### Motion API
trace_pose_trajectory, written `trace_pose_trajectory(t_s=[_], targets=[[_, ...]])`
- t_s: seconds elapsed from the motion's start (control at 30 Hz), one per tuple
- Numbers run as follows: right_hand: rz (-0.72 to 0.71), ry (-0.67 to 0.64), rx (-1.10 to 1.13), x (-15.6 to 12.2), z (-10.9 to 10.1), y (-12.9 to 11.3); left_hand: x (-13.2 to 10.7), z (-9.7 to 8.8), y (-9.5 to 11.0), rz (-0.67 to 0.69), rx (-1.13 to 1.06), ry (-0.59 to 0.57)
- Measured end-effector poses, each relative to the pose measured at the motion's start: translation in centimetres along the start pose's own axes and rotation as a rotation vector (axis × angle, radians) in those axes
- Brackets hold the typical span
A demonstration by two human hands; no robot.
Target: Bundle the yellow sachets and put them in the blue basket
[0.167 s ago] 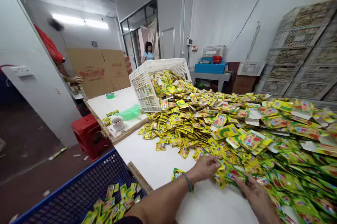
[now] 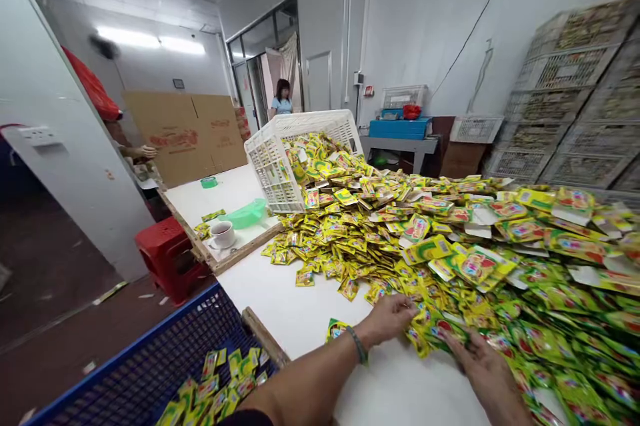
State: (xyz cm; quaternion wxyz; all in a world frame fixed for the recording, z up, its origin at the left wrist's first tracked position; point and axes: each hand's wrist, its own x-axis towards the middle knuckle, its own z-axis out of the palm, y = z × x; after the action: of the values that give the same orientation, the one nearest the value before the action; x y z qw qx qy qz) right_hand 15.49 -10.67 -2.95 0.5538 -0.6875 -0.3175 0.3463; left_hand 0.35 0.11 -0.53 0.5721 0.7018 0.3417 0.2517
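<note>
A broad heap of small yellow sachets [image 2: 350,243] and flat yellow cartons [image 2: 480,265] covers the white table [image 2: 295,309]. At the heap's near edge my left hand [image 2: 393,316], with a band on its wrist, has its fingers curled together; what they pinch cannot be made out. My right hand [image 2: 483,363] grips a green packet [image 2: 443,329] between thumb and fingers, just right of the left hand. More green packets [image 2: 575,346] pile up beyond the right hand. One loose packet [image 2: 337,328] lies left of my left wrist.
A tipped white crate [image 2: 277,173] spills sachets onto the table. Below left is a blue basket [image 2: 125,359] holding packets. A cup [image 2: 222,234], a green tray [image 2: 245,214] and a red stool [image 2: 163,253] stand left. Behind are a person [image 2: 283,103] and stacked crates [image 2: 565,99].
Hardly anything differs. Both hands keep nearly the same place and hold; the view has shifted very slightly.
</note>
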Motion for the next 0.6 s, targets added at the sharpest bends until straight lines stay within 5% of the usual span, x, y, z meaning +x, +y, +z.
trace_pose_trajectory(t_s=[0.37,0.6], targets=[[0.001,-0.001,0.081,0.3,0.3,0.1,-0.4,1.6,-0.5,-0.078,-0.419,-0.110],[-0.097,0.073,-0.007,-0.7,0.7,-1.3,1.2,-0.3,-0.1,0.046,-0.219,0.253]])
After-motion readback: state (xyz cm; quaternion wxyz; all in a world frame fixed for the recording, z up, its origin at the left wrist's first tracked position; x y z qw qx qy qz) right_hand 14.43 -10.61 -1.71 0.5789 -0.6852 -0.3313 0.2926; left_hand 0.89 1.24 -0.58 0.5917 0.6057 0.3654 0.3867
